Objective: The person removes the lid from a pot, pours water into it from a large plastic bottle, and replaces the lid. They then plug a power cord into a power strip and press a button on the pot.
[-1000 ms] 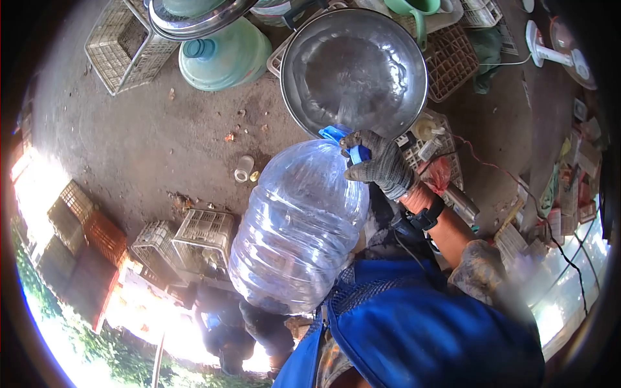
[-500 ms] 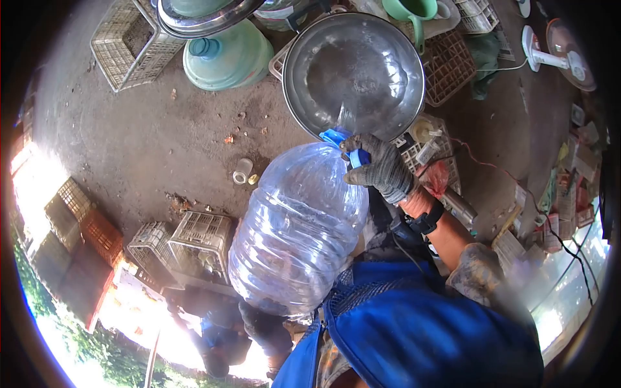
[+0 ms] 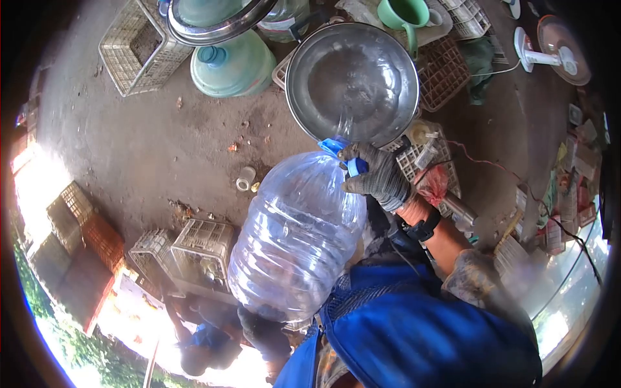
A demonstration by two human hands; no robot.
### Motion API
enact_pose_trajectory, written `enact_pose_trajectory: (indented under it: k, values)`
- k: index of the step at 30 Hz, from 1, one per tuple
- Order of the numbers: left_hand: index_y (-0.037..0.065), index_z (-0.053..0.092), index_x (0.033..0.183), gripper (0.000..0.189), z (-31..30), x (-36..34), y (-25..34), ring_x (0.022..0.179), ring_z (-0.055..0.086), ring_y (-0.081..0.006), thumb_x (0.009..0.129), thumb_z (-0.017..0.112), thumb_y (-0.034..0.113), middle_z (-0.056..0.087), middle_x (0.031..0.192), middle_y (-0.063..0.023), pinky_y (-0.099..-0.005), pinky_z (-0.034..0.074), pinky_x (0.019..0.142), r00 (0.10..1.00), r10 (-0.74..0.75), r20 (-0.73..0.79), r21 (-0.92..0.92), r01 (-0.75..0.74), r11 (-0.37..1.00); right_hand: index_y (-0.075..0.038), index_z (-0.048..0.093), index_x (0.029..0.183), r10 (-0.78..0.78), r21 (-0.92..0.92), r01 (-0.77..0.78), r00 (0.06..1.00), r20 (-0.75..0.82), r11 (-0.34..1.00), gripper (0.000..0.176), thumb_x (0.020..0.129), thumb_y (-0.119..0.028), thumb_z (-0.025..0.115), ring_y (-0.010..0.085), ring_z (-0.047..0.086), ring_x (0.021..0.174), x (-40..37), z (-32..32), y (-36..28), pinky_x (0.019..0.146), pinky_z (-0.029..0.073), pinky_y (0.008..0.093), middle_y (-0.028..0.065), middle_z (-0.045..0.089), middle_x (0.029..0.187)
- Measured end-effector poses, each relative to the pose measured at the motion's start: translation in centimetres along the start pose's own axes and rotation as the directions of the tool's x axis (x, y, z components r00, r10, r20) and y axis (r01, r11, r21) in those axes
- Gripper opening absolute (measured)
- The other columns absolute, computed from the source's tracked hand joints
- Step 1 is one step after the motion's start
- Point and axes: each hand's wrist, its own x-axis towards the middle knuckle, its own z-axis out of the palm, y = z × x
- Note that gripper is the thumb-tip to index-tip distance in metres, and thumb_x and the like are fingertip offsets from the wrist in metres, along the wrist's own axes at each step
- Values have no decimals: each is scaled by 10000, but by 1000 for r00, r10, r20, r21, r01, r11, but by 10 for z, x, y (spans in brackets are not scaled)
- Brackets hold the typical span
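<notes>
A large clear plastic water jug (image 3: 294, 226) lies tilted across my front, its blue-collared mouth at the rim of a wide metal pan (image 3: 352, 84). Clear water streams from the mouth into the pan. My right hand (image 3: 378, 174), in a grey glove, is closed around the jug's neck, with a blue cap or handle part between the fingers. Down at the jug's base, my left hand (image 3: 264, 333), in a dark glove, holds it from below; its fingers are partly hidden.
Greenish water jugs (image 3: 233, 64) and a plastic crate (image 3: 142, 48) stand at upper left. A green mug (image 3: 404, 16) is beyond the pan. More crates (image 3: 202, 249) stand at lower left, near a person in blue (image 3: 208, 339). A fan (image 3: 556, 55) and cords are at right.
The view has shifted slightly, and the pan and background sit a little lower. Both hands keep their hold on the jug, and water continues running into the pan.
</notes>
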Motion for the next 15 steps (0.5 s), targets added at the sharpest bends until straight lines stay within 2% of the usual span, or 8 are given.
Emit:
enact_pose_trajectory:
  k: [1,2,4,8,10,11,14,15]
  values:
    - [14,496,1334,404,-3,3,-2,924,600,-171,990,491,225,593,1074,-74,-322,533,715,998,58,24,113,-61,992,-44,642,1088,139,51,-140,990,18,989,485,641,-50,829,145,645,933,-4,0,-4,809,536,292,55,672,1009]
    - [14,496,1334,404,-1,2,-1,924,600,-171,990,491,225,593,1074,-74,-322,533,715,998,57,33,113,-60,992,-44,642,1088,136,48,-137,991,8,989,485,641,-50,829,145,645,933,-6,-1,-2,809,536,292,55,672,1009]
    - [15,513,1303,374,6,-4,3,879,600,-171,984,500,210,598,1028,-62,-322,526,703,997,53,56,33,-54,998,-41,642,1093,-9,-72,8,1000,-11,997,494,638,-57,832,152,640,961,-7,-1,2,858,521,304,51,671,1018]
    - [21,533,1261,373,-6,10,-8,816,604,-190,1005,473,285,599,968,-64,-335,527,687,996,29,82,57,-34,998,-37,642,1120,-71,-94,70,997,-9,993,523,634,-64,835,149,627,962,-13,-3,-10,880,504,307,53,669,1034]
    - [36,551,1219,452,-4,8,-6,755,605,-214,1017,429,422,605,927,-80,-364,528,670,997,-65,28,-84,67,994,-39,642,1119,-69,-72,67,997,-24,995,524,634,-69,837,146,626,961,-17,-3,-11,876,504,305,53,668,1034]
    - [36,551,1219,452,-6,10,-7,755,605,-214,1017,429,422,605,927,-80,-364,528,670,998,-58,32,-88,61,994,-41,642,1118,-64,-43,63,997,-34,997,525,633,-75,839,143,625,960,-18,-2,-10,873,504,303,52,667,1035]
    - [47,532,1234,558,-20,15,-13,772,613,-237,1010,373,534,615,929,-102,-412,528,697,984,-92,153,-130,112,985,-63,649,1129,-65,-98,61,997,-32,993,534,636,-118,847,162,636,977,-24,-3,-12,898,492,323,73,695,1084]
    - [82,396,1386,631,-26,20,-15,1105,440,-293,992,359,573,429,1260,-118,-475,387,923,968,-121,220,-62,138,989,-63,649,1129,-69,-98,65,997,-38,993,534,636,-118,847,162,636,977,-24,-3,-11,898,492,323,73,695,1084]
